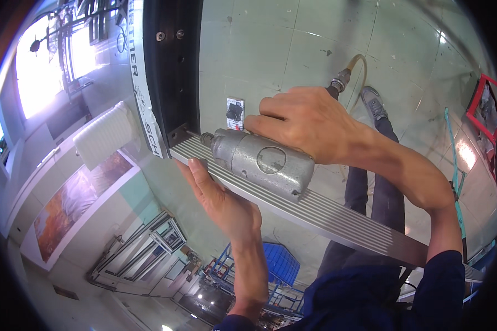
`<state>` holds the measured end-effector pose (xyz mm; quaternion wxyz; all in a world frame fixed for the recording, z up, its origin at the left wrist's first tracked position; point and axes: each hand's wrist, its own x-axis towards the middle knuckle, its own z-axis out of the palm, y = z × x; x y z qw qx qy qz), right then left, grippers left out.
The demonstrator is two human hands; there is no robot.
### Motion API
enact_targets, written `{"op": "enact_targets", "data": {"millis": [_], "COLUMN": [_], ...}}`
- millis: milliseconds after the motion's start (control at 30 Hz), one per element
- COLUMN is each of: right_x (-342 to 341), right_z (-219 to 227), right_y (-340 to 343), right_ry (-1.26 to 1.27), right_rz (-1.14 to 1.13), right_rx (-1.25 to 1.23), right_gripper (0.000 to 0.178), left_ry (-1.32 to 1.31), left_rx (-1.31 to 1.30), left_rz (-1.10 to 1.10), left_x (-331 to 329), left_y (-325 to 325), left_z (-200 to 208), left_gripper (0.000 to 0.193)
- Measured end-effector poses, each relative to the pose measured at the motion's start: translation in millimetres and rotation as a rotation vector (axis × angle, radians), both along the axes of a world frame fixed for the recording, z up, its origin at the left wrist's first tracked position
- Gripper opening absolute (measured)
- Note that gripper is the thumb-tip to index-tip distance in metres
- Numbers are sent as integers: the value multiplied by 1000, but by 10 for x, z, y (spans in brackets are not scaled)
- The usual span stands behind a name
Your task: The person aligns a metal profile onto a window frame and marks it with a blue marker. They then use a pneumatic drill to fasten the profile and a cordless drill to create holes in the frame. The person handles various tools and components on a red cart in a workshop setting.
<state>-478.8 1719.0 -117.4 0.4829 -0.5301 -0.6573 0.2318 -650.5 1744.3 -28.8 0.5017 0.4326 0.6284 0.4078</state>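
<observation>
An air screwdriver (259, 163) with a worn silver body is gripped by my right hand (303, 121). Its nose points left at the corner where a ribbed aluminium profile (348, 218) meets a black frame bar (181, 66). A thin bit reaches from the nose toward that corner; whether it touches a screw is too small to tell. My left hand (223, 207) is at the profile's lower side near the corner, thumb and fingers stretched out, partly hidden behind the profile. Screw heads (160, 36) show on the black bar.
A hose with a metal coupling (339, 81) runs from the tool toward the tiled floor (259, 44). A small card-like item (235, 113) lies beyond the tool. A blue bin (281, 262) and a rack of frames (143, 248) stand behind; a red frame (483, 110) is at right.
</observation>
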Motion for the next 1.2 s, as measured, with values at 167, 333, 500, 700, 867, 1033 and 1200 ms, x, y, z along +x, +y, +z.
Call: {"op": "enact_targets", "data": {"millis": [167, 333, 500, 700, 867, 1033, 1200], "right_x": [6, -3, -33, -66, -148, -178, -205], "right_z": [-48, -58, -50, 38, -48, -5, 52], "right_y": [-8, -19, -26, -59, -116, -139, -156], "right_ry": [18, 42, 73, 155, 210, 232, 272], "right_rz": [8, 22, 2, 62, 5, -15, -1], "right_rx": [17, -12, -3, -146, -113, -125, -190], "right_gripper": [20, 21, 21, 28, 40, 37, 33], "left_ry": [20, 14, 2, -7, 12, -7, -42], "left_rx": [3, -1, -12, -4, -7, -6, -10], "left_rz": [12, 9, 32, 52, 54, 77, 98], "left_x": [-19, -30, -26, -28, -1, -29, -71], "left_y": [-25, -19, -14, -9, -14, -11, 0], "left_z": [-16, -22, -36, -26, -14, -21, -51], "left_gripper": [46, 44, 43, 44, 46, 46, 46]}}
